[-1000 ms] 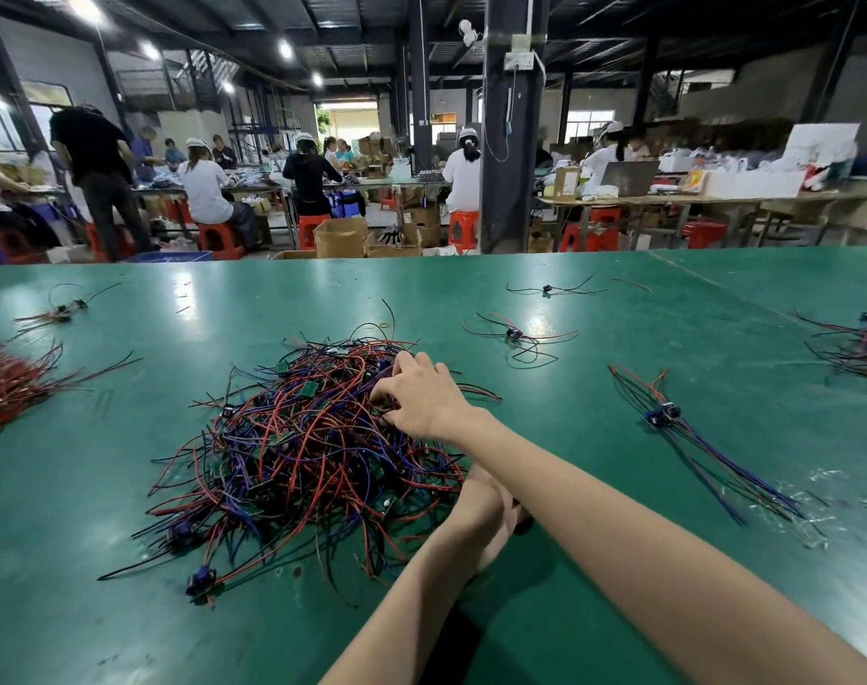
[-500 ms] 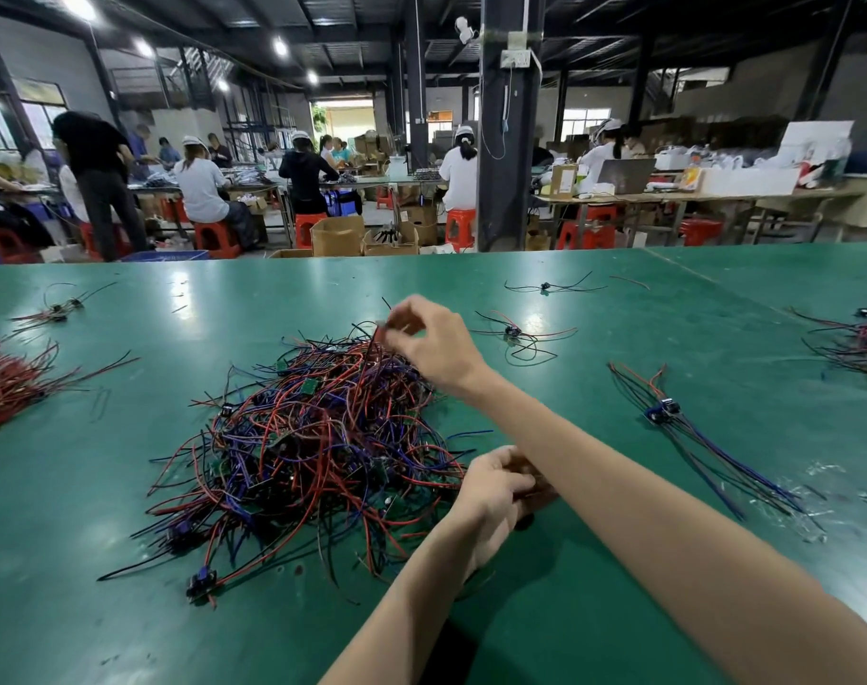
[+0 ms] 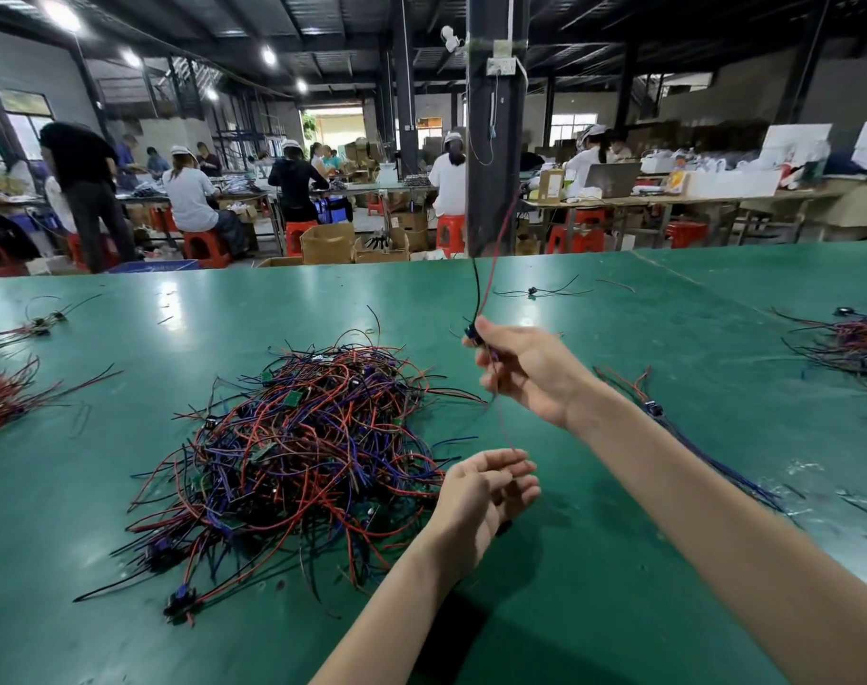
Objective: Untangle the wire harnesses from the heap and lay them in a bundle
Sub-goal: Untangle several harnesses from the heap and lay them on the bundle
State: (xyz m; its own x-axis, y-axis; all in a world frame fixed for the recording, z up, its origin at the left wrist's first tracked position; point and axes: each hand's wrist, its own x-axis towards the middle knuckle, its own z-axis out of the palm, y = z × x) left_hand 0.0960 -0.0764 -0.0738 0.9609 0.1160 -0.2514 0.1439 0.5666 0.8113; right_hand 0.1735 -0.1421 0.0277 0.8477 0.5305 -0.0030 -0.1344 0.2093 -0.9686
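The right hand (image 3: 530, 373) is up above the table, fingers curled round one thin harness of red and black wires with a small black plug (image 3: 471, 332). Its wires stick up high over the hand, and one thin red wire hangs down to the left hand (image 3: 486, 487). That hand is half curled just below; I cannot tell if it holds the wire. Left of both hands, the big messy heap of red, blue and black wires (image 3: 298, 437) lies on the shiny green table (image 3: 125, 561). A small bundle of blue and red wires (image 3: 653, 406) lies behind the right arm.
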